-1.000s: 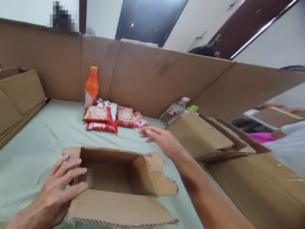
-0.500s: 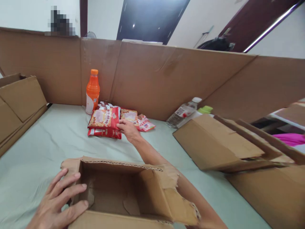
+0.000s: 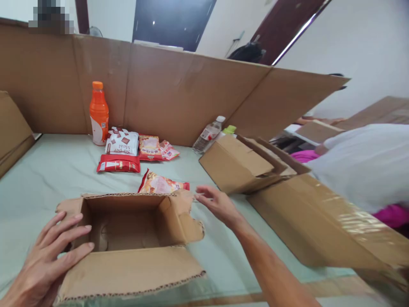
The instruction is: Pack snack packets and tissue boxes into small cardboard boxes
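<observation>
We keep our left hand spread wide across the left end of the open brown corrugated-cardboard box. No contents visible inside it. Our right hand, loosely curled with a narrow gap and holding nothing visible, hovers just right of the red-and-yellow glossy plastic packet. Change: this packet now lies right behind the box, off the pile, uncovering the white packet with brown diamonds beyond the flat red plastic packet. We judge it separated, but not boxed.
</observation>
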A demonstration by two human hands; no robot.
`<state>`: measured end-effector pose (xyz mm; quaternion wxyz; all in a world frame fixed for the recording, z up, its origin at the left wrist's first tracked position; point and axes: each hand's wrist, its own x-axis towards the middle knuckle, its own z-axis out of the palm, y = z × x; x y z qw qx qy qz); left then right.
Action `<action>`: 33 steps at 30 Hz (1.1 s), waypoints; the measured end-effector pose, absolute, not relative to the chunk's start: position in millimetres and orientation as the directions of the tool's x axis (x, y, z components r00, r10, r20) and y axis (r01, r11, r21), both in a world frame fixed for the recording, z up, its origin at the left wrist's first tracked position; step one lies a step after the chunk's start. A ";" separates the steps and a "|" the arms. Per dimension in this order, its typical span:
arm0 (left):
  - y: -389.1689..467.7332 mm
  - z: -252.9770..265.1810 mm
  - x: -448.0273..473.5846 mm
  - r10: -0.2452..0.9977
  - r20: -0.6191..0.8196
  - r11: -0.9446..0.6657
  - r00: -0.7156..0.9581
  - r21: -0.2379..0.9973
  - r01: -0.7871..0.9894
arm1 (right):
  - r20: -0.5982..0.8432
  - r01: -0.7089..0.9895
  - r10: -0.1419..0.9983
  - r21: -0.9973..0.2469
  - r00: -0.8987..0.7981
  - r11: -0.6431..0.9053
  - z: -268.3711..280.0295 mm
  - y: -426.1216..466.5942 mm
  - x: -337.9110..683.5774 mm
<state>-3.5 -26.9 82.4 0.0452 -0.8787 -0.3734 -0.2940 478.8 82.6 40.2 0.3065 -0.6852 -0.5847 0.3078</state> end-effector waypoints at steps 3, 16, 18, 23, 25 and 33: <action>-27.7 87.2 -5.6 0.617 0.538 -0.733 0.574 0.128 0.668 | -0.014 0.646 0.999 -0.762 0.037 -0.034 49.5 118.7 462.8; -32.4 87.0 7.1 0.637 0.570 -0.709 0.518 0.170 0.685 | -0.135 0.657 0.964 -0.753 -0.228 0.050 69.7 135.0 422.5; -30.5 86.0 7.9 0.629 0.575 -0.718 0.523 0.172 0.674 | -0.045 0.669 0.986 -0.740 -0.160 0.075 82.6 117.5 429.2; -31.3 84.7 10.8 0.639 0.569 -0.713 0.519 0.183 0.677 | 0.524 0.705 0.832 -0.659 0.182 0.261 144.6 82.9 444.2; -33.0 84.8 12.1 0.654 0.557 -0.701 0.512 0.193 0.687 | 0.735 0.669 0.602 -0.620 0.312 0.410 173.3 70.1 436.6; -33.9 82.5 12.8 0.678 0.534 -0.682 0.505 0.199 0.704 | 0.778 0.458 0.628 -0.560 0.005 0.691 202.5 14.6 352.2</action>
